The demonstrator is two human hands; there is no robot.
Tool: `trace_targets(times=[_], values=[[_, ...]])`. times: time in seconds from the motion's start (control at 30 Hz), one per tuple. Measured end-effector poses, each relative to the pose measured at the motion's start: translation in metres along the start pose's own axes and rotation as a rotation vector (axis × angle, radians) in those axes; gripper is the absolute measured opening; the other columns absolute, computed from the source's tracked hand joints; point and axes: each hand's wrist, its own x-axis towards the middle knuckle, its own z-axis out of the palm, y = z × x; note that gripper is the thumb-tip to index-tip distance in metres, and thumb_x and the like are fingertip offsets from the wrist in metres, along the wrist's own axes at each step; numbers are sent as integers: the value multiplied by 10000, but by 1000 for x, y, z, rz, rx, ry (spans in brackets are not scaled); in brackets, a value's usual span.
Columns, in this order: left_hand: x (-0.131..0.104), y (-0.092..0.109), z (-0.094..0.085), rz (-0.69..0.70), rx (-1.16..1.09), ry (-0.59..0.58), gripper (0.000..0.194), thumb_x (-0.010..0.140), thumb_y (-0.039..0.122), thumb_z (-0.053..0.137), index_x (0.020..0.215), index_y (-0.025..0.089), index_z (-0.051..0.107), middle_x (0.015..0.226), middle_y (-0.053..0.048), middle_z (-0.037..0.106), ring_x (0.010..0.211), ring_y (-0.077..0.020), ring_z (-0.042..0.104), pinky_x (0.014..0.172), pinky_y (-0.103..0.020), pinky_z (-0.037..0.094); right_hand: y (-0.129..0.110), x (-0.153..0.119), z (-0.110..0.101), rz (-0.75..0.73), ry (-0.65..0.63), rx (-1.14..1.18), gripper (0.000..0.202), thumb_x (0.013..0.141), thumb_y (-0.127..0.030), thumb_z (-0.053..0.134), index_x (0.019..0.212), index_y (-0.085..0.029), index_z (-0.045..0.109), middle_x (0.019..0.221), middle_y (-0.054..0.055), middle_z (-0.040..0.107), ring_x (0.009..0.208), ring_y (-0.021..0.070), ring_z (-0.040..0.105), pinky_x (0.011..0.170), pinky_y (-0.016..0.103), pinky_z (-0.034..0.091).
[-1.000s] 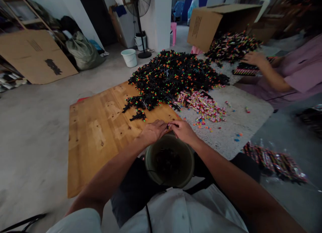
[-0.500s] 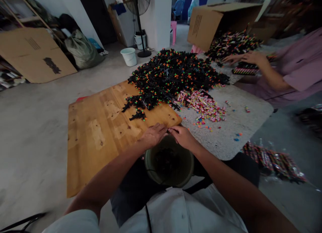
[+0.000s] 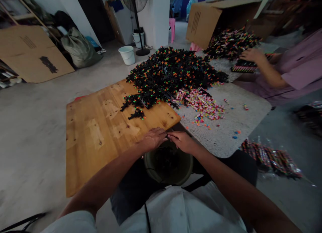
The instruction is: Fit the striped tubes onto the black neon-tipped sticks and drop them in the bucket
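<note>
My left hand (image 3: 156, 137) and my right hand (image 3: 181, 141) meet fingertip to fingertip over a bucket (image 3: 148, 172) between my legs. Both are closed around something small and dark, mostly hidden by the fingers; its kind does not show. Dark pieces (image 3: 167, 160) lie in the bottom of the bucket. Just beyond my hands is the corner of a wooden board (image 3: 83, 139). One black toy gun (image 3: 136, 114) with an orange tip lies on that board, in front of a big heap of black toy guns (image 3: 173, 70) with orange and green tips.
Pink-and-white small tubes (image 3: 201, 103) are piled on a speckled grey tabletop (image 3: 213, 139), with loose coloured bits nearby. At the right, a co-worker's hand (image 3: 253, 55) is by a row of toys. A tipped cardboard box (image 3: 203, 25) stands behind. Bagged toys (image 3: 274, 157) lie lower right.
My joined hands have come slightly lower and closer to me, still pinched together. The co-worker's hands have shifted right, over the row of toys. The whole view has moved a little.
</note>
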Motion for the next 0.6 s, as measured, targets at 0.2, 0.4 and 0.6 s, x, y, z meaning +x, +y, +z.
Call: trace_targets(times=[0.2,0.4,0.6], values=[[9,1,3,-17,63,-3,326,1077,428,477,1122,196,701,1053,-98,708,991,-234,643,888,-357,510,15,-1,5,182,132,349,360,875,-532,716,996,-197,655,766,-9,719,445,94,511,428,235,422],[5,18,6,3,43,-86,351,1093,412,432,1063,180,694,1041,-96,712,954,-214,654,857,-327,504,31,-15,5,188,-6,371,335,877,-522,729,887,-209,610,725,-18,712,434,93,517,418,231,408],[0,30,10,-48,-129,-176,324,1049,442,526,1048,197,738,991,-89,742,962,-235,682,865,-344,525,49,-31,21,310,-103,339,300,879,-496,694,915,-204,636,748,-12,725,436,97,509,439,241,409]])
